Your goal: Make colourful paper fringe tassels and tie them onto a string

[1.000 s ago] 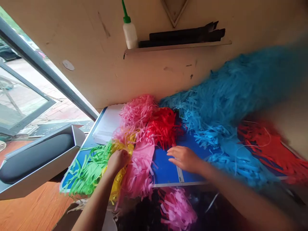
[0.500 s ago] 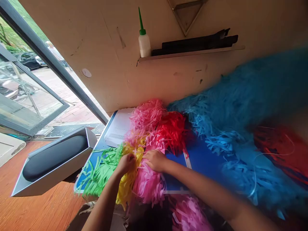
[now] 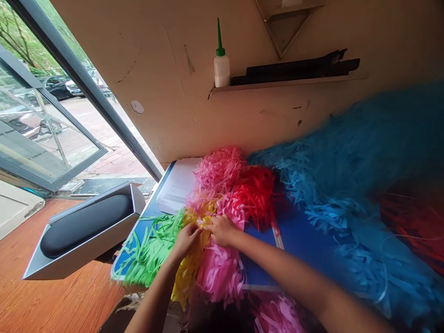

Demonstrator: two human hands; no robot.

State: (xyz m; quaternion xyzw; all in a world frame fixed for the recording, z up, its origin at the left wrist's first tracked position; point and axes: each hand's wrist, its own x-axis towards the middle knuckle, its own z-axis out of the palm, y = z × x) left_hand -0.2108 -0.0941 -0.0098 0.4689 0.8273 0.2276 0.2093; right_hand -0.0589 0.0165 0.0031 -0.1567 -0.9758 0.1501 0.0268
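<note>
Fringed paper strips in several colours lie on a blue table (image 3: pixel 294 245). My left hand (image 3: pixel 188 238) is closed at the yellow strips (image 3: pixel 185 273), its fingertips pinched on something too small to make out. Just right of it, my right hand (image 3: pixel 222 230) has its fingers bent together near the left fingertips, over the yellow and pink strips (image 3: pixel 220 273); what it pinches is hidden. Green strips (image 3: pixel 152 252) spread left of my left hand. Red strips (image 3: pixel 255 194) and light pink strips (image 3: pixel 220 169) lie behind my hands.
White papers (image 3: pixel 176 185) lie at the table's back left. A large blue fringe pile (image 3: pixel 329 175) covers the right side. A white bottle (image 3: pixel 222 70) with a green nozzle stands on a wall shelf (image 3: pixel 291 86). A long box (image 3: pixel 93 231) with a black pad is at left.
My hands have come closer together at the yellow strips, their fingertips now almost meeting. The whole view has shifted slightly, so the surroundings appear further right.
</note>
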